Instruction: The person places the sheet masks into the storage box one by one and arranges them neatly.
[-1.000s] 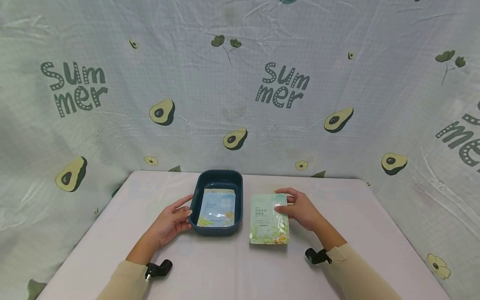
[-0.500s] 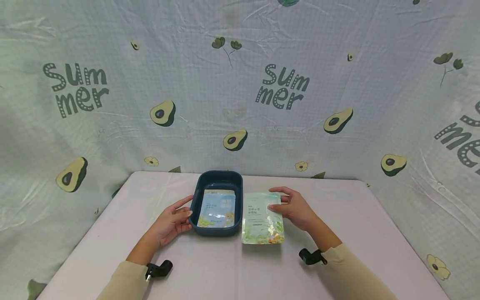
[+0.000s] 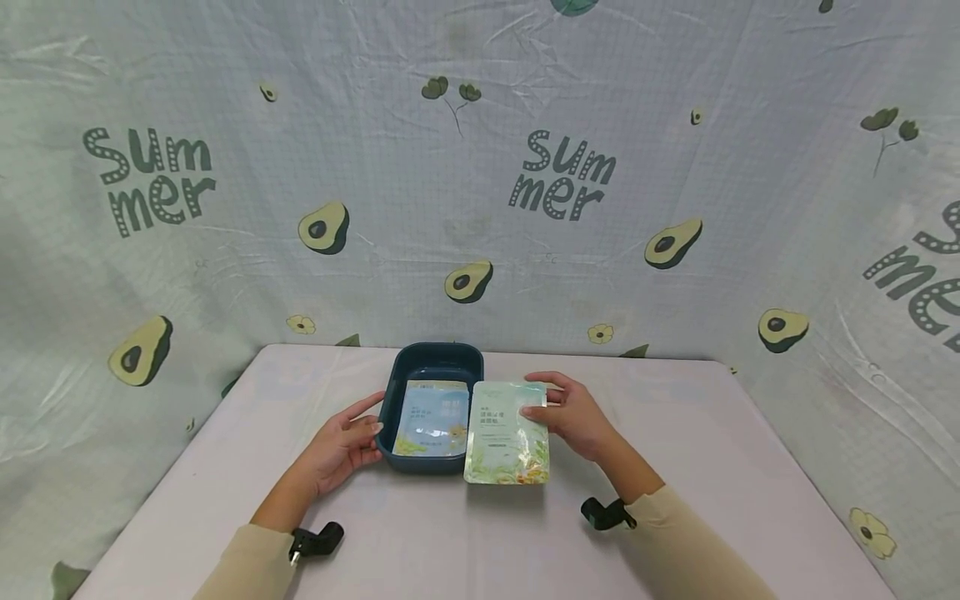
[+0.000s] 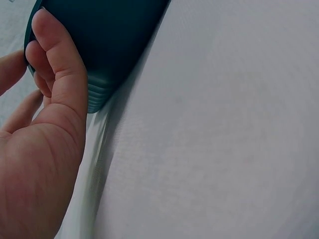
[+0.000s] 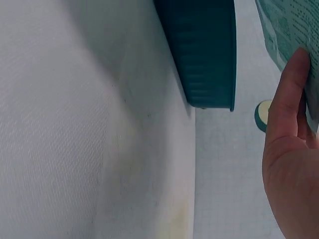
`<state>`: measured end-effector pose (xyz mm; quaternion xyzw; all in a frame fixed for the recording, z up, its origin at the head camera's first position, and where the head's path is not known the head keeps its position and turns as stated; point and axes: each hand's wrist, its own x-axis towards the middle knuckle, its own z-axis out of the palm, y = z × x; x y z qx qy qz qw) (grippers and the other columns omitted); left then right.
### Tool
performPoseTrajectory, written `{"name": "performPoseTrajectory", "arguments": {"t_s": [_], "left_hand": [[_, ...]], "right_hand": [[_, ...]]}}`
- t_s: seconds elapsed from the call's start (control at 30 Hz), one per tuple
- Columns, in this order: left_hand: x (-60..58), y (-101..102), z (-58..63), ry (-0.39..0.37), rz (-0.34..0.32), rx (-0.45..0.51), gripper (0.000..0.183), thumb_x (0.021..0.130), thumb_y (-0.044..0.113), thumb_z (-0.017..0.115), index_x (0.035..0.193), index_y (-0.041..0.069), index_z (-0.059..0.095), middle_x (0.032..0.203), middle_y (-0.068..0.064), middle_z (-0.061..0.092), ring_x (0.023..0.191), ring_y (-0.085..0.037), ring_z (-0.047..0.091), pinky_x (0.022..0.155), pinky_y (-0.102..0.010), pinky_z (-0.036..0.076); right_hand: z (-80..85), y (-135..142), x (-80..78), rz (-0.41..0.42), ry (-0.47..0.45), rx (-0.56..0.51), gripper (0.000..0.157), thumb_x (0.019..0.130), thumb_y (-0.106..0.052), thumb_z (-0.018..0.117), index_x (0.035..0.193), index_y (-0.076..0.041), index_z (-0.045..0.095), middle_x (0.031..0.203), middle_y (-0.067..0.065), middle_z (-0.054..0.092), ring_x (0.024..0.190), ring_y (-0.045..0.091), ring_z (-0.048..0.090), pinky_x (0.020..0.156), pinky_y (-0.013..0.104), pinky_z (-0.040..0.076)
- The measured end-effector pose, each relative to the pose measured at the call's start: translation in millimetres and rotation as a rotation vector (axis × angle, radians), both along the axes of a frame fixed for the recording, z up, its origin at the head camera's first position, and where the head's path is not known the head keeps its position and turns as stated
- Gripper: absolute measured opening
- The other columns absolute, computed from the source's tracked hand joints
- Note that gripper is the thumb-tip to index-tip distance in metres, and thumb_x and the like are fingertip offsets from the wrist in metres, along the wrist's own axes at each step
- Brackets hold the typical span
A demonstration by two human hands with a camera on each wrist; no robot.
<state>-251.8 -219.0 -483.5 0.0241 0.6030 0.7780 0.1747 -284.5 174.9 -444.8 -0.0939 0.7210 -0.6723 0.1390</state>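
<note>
A dark blue rectangular bin (image 3: 422,466) stands on the table, with a light blue printed pouch (image 3: 429,421) lying inside. My left hand (image 3: 341,450) touches the bin's left side, its fingertips against the outer wall and rim in the left wrist view. My right hand (image 3: 577,421) pinches a pale green printed pouch (image 3: 504,457) by its right edge, thumb on the front and fingers behind. This pouch is raised above the table and overlaps the bin's right rim in the head view. In the right wrist view, the green pouch (image 5: 279,30) stands beside the bin (image 5: 209,59).
The white table (image 3: 420,542) ends at a back edge just behind the bin. A cloth backdrop (image 3: 375,167) printed with avocados and "summer" lettering hangs around it. Each wrist wears a small black camera, the left camera (image 3: 321,540) and the right camera (image 3: 606,513).
My right hand has carried the green pouch leftward, from beside the bin to over its right rim. My left hand and the bin keep their place.
</note>
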Motion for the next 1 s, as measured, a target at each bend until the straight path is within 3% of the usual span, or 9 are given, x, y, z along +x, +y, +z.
{"name": "performPoseTrajectory", "arguments": {"t_s": [0.53,1.0], "left_hand": [[0.4,-0.4,0.3,0.004,-0.004,-0.001,0.07,0.104,0.011,0.058,0.164,0.016,0.023,0.112,-0.002,0.063,0.082,-0.012,0.065,0.077,-0.025,0.06],[-1.4,0.3,-1.7,-0.003,-0.005,0.024,0.07,0.104,0.006,0.055,0.164,0.015,0.021,0.107,0.0,0.064,0.081,-0.012,0.067,0.075,-0.025,0.059]], "right_hand": [[-3.4,-14.2,-6.1,0.015,0.026,-0.022,0.071,0.087,-0.012,0.081,0.149,-0.007,0.046,0.133,0.017,0.067,0.103,0.023,0.072,0.084,0.037,0.062],[-3.0,-36.1,-12.2,-0.004,0.048,-0.025,0.063,0.086,-0.01,0.082,0.143,-0.012,0.054,0.128,0.017,0.07,0.099,0.021,0.072,0.082,0.036,0.063]]}}
